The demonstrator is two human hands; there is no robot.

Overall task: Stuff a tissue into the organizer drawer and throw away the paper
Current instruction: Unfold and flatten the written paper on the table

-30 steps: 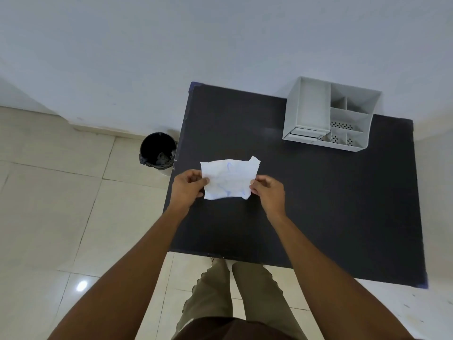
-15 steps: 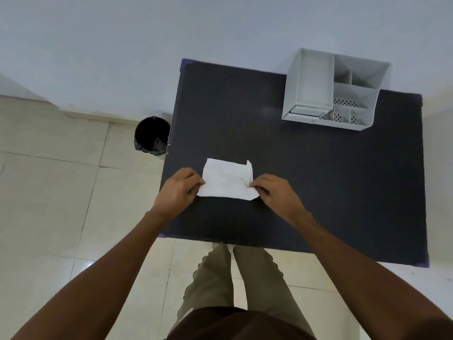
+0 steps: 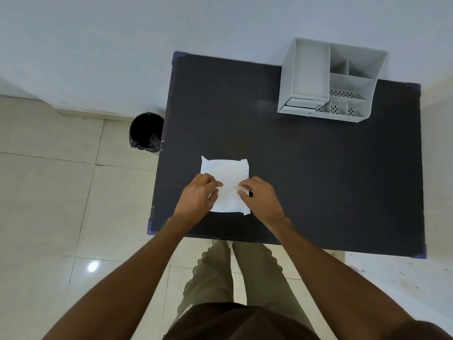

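Observation:
A white sheet of paper [image 3: 226, 171] lies flat on the black table [image 3: 306, 173], near its front left part. My left hand [image 3: 197, 198] rests on the sheet's left side, fingers curled onto it. My right hand [image 3: 261, 198] presses on its right side, fingertips pinching the paper near the middle. A grey desk organizer [image 3: 329, 81] stands at the table's back right; its small drawer [image 3: 300, 104] at the front left corner looks slightly pulled out. A black bin [image 3: 145, 132] stands on the floor left of the table.
A white wall runs behind the table. Pale floor tiles [image 3: 49, 192] stretch to the left and below. My legs stand at the table's front edge [image 3: 220, 238]. The bin almost touches the table's left side.
The paper, held up between both hands a second ago, now lies flat on the table, unfolded larger. Both hands have moved inward onto it.

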